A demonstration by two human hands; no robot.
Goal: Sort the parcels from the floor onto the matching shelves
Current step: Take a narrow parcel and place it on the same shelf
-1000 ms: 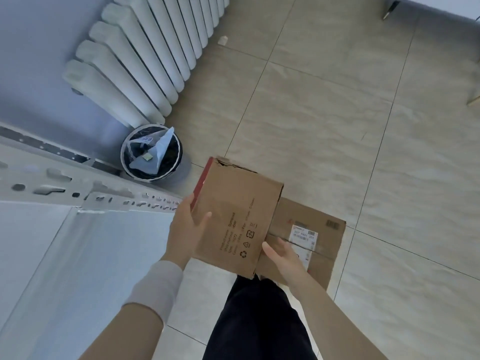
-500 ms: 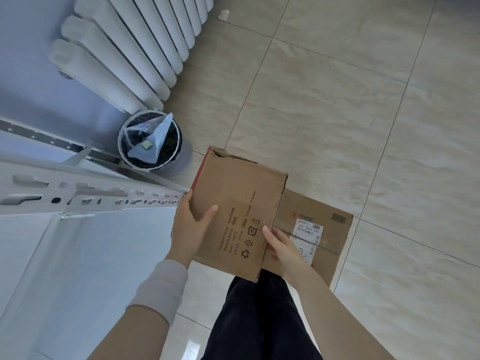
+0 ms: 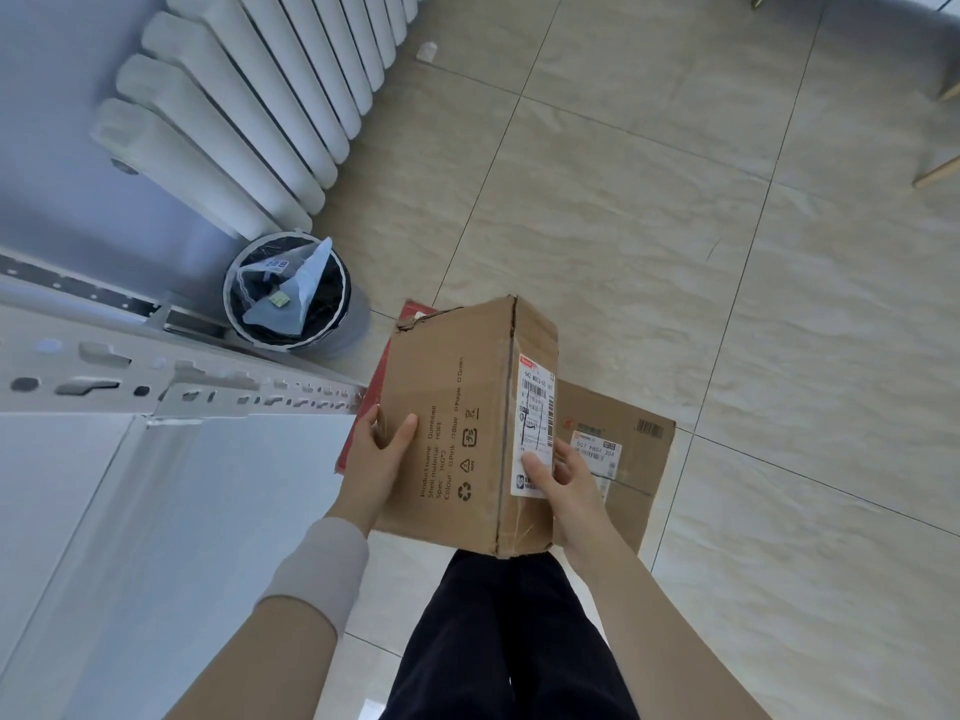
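Cardboard parcel (image 3: 457, 433) held up in both hands, above the tiled floor (image 3: 675, 200) and just right of the shelf rack.

Left hand (image 3: 376, 454) grips the parcel's left side with its thumb on the printed face, and the right hand (image 3: 563, 485) grips the right side with its thumb pressed on the white shipping label (image 3: 535, 423). A red surface (image 3: 358, 433) shows along the parcel's left edge; whether it belongs to the parcel I cannot tell. Partly hidden behind the parcel, a second cardboard parcel (image 3: 623, 459) with its own label lies flat on the floor to the right. To the left stands a white metal rack with a perforated beam (image 3: 156, 387) and a pale shelf board (image 3: 156, 511). Farther off sit a round waste bin (image 3: 285, 293) holding crumpled plastic and a white radiator (image 3: 249, 122) against the wall.
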